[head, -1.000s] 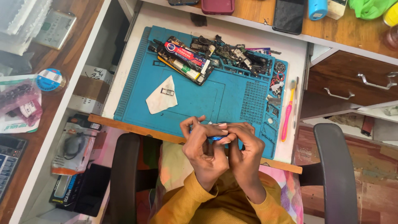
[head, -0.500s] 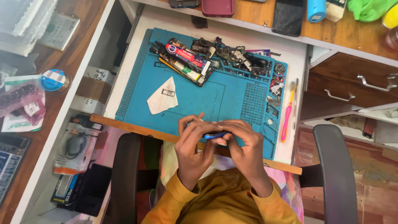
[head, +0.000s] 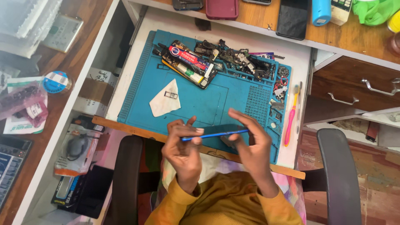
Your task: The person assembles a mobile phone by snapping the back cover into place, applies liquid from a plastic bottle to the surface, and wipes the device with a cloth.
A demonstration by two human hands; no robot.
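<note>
**Desk:** What do you have in the head view?

**Operator:** I see both hands raised over the near edge of a blue work mat point(head: 216, 104). Between them is a thin blue phone point(head: 214, 134), seen edge-on and nearly level, tilted slightly up toward the right.

**Desk:** How are the hands set?

**Operator:** The left hand point(head: 183, 154) is closed on the left end of the phone, thumb and fingertips pinching it. The right hand point(head: 250, 146) is clamped on the right end, fingers arched over the top, thumb underneath. The two hands are apart, joined only by the phone.

**Desk:** And the bench around them?

**Operator:** The mat lies on a white pull-out shelf point(head: 300, 62). At its far side I see an opened phone body point(head: 189, 64) lying at a slant, and just beside it a pile of small dark parts point(head: 237, 58). A white cloth point(head: 164, 100) with a small metal tray on it sits left of centre. A pink and yellow brush point(head: 291, 114) lies along the mat's right edge. Further back, on the wooden desk point(head: 258, 16), there is a black phone point(head: 293, 18) and a maroon case point(head: 222, 8). Chair armrests point(head: 339, 175) flank the person's yellow sleeves point(head: 225, 204).
</note>
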